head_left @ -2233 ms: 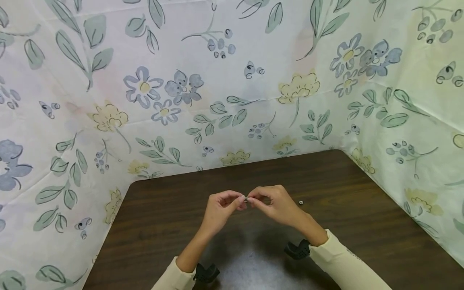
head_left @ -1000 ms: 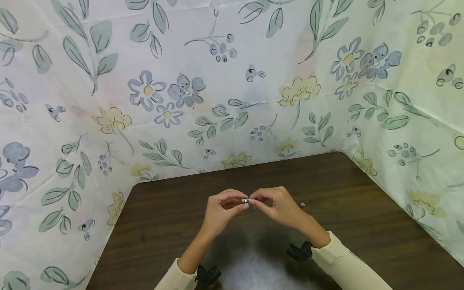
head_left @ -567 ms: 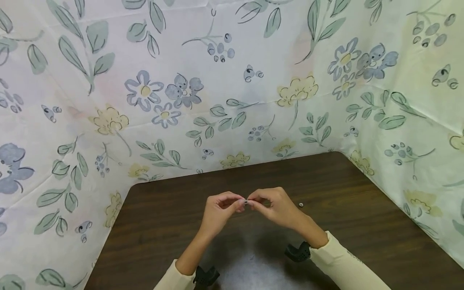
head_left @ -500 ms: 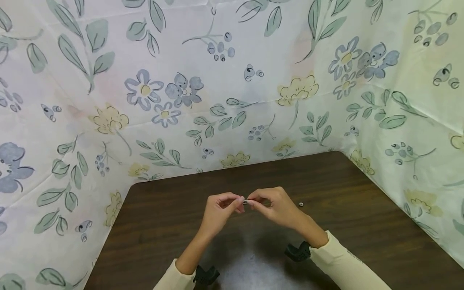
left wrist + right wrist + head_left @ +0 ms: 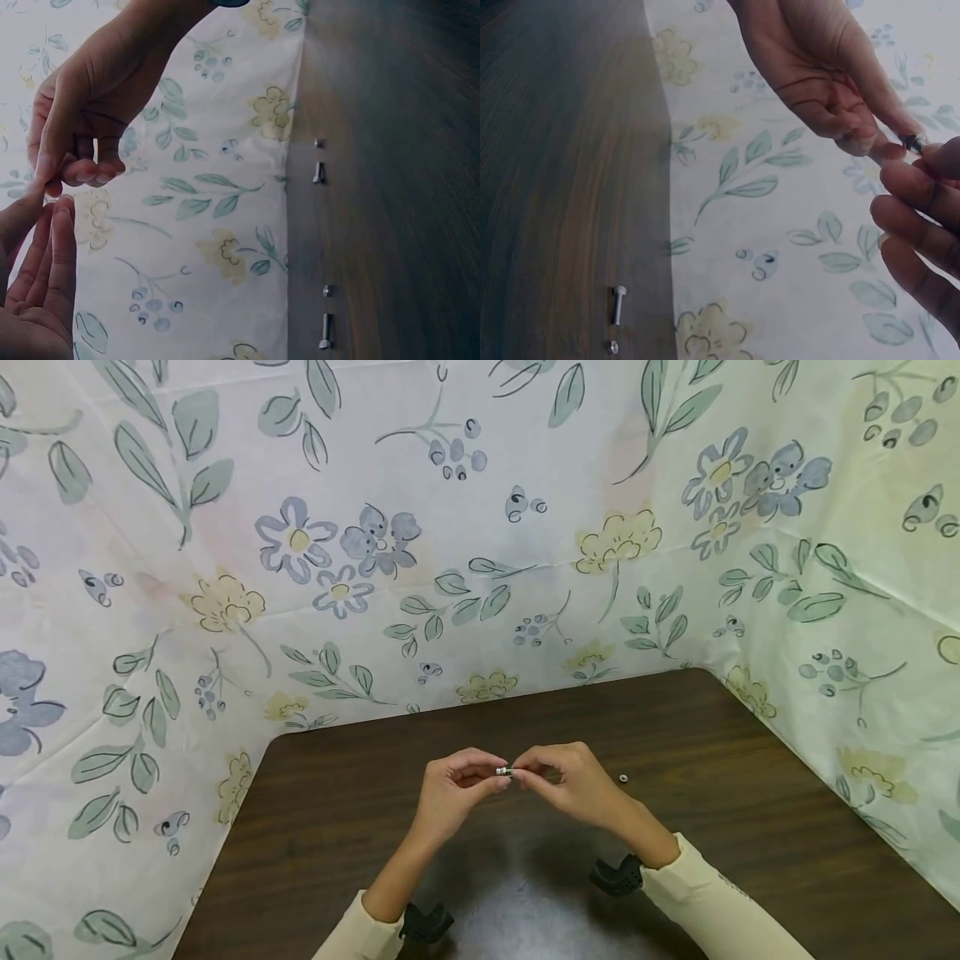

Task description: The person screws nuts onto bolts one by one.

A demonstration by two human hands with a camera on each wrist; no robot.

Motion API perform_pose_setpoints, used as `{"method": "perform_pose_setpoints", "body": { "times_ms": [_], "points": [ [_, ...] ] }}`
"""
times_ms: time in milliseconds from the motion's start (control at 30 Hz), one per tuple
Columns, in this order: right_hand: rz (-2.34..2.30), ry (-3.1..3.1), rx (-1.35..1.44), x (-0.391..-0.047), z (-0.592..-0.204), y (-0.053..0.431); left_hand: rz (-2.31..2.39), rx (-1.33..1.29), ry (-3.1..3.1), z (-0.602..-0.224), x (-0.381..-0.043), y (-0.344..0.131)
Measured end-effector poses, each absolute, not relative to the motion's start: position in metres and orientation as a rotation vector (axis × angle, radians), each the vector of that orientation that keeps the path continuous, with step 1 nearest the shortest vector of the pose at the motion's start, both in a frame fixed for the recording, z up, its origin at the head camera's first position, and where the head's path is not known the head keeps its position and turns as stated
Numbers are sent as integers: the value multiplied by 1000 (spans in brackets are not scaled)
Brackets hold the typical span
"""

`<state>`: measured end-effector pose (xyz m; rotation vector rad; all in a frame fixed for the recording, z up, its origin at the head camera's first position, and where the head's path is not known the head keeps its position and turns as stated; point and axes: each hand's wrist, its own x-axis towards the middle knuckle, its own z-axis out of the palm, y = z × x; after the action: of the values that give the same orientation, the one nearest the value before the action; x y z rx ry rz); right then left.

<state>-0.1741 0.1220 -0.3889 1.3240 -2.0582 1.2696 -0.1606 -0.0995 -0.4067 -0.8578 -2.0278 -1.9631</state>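
In the head view a small silver bolt (image 5: pixel 503 771) lies lengthwise between both hands, above the table. My left hand (image 5: pixel 452 789) has index finger and thumb on either side of its wider, banded end. From the other side, my right hand (image 5: pixel 567 782) pinches the thin end between thumb and forefinger. Shiny metal of the bolt (image 5: pixel 914 142) shows between the fingertips in the right wrist view; fingers hide most of it. The left wrist view shows the left hand (image 5: pixel 41 277) below the right hand (image 5: pixel 90 97), fingertips meeting over the hidden bolt.
A loose nut (image 5: pixel 623 778) lies on the dark wood table (image 5: pixel 337 835), right of the right hand. In the left wrist view two bolts, one upper (image 5: pixel 319 173) and one lower (image 5: pixel 326 332), lie beside nuts. Patterned cloth (image 5: pixel 450 527) stands around the table.
Half a second ago the left thumb and fingertips covered the bolt's wider end; now they are parted above and below it, leaving it exposed. The right hand keeps its pinch with little movement.
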Motion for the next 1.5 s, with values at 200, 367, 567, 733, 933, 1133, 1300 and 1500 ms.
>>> {"method": "perform_pose_setpoints", "body": {
  "times_ms": [200,367,567,733,933,1133,1300,1500],
  "points": [
    [1243,-2035,1334,-173,-390,122,-2004,-783,-2063,-406,-158,-98],
    [1223,-2020,1327,-173,-389,122,-2023,-712,-2121,-405,-159,-97],
    [1235,-2033,1297,-172,-387,123,-2049,-791,-2060,-406,-159,-99],
    [1250,-2032,1312,-172,-387,123,-2040,-838,-2044,-407,-159,-99],
    [1225,-2012,1322,-174,-389,123,-2053,-787,-2088,-405,-159,-98],
    [1237,-2020,1327,-173,-388,120,-2069,-755,-2099,-405,-160,-98],
    [1260,-2047,1337,-173,-388,119,-2074,-789,-2077,-405,-158,-100],
    [1217,-2062,1334,-174,-390,118,-2060,-751,-2084,-404,-159,-98]
  ]
}}
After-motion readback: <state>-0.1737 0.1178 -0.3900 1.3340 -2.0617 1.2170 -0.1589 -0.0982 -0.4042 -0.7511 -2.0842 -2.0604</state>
